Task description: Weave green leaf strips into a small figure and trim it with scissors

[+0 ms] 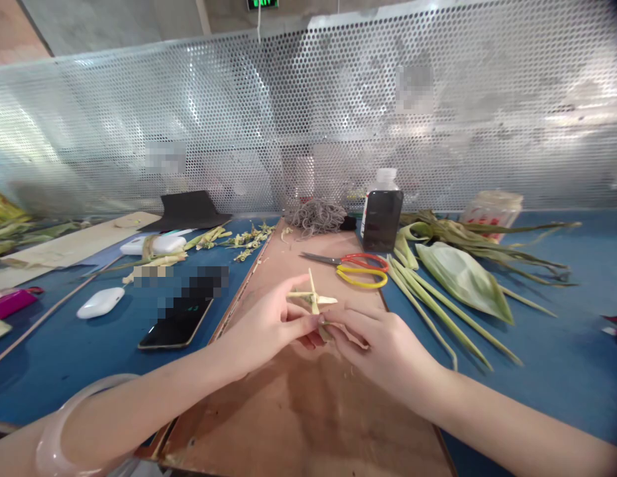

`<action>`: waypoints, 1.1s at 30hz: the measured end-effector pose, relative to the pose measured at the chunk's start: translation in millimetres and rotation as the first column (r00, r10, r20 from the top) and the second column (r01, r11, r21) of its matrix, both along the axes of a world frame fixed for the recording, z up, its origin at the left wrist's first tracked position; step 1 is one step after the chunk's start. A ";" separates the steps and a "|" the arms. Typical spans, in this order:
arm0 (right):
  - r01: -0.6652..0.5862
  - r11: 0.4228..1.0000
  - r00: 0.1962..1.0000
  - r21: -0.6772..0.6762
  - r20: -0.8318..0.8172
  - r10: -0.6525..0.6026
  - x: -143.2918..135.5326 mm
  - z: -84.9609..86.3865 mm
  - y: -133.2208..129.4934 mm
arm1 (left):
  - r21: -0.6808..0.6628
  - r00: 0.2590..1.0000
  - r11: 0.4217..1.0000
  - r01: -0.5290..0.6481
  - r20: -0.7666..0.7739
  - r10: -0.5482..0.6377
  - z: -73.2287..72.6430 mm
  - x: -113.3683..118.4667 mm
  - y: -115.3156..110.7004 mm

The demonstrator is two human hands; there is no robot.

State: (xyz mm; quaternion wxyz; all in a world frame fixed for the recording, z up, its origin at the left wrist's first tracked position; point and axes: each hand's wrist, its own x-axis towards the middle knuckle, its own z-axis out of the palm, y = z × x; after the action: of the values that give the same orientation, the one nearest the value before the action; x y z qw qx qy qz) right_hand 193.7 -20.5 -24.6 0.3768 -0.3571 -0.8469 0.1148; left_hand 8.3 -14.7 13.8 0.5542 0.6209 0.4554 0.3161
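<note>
Both my hands meet over the wooden board, working on a small woven piece of pale green leaf strips whose ends stick out in several directions. My left hand pinches the piece from the left, thumb on its near side. From the right, the fingertips of my right hand close on its lower end, touching my left thumb. The exact grip there is partly hidden by the fingers. Just beyond my hands lie scissors with one red and one yellow handle loop, blades pointing left.
Right of the board are long green stalks, a broad leaf and dried leaves. A bottle, a dark phone and grey string stand behind. Left lie another phone, a white earbud case and leaf scraps.
</note>
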 end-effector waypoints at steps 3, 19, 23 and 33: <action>0.002 0.995 0.999 -0.103 -0.036 -0.006 0.9 0.7 -0.1 | 0.040 1.000 0.999 0.006 -0.030 -0.005 -2.0 -2.3 1.3; -0.023 0.981 0.995 -0.194 -0.098 0.004 -1.0 0.0 1.7 | 0.187 0.991 0.982 0.004 -0.134 0.021 -6.1 -6.2 0.2; -0.031 0.987 0.994 -0.156 -0.107 0.014 -0.7 -0.5 2.3 | 0.186 0.994 0.982 -0.014 -0.103 0.034 -7.1 -5.1 0.4; 0.028 0.992 0.996 -0.126 -0.082 -0.039 -1.6 0.6 1.7 | 0.171 0.997 0.985 -0.027 -0.063 0.038 -3.8 -4.2 0.0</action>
State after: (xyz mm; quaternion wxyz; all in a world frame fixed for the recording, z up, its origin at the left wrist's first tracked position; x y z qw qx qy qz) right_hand 192.1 -18.8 -24.1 0.3912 -0.3891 -0.8152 0.1761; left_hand 4.0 -14.7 10.0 0.4785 0.6686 0.4548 0.3422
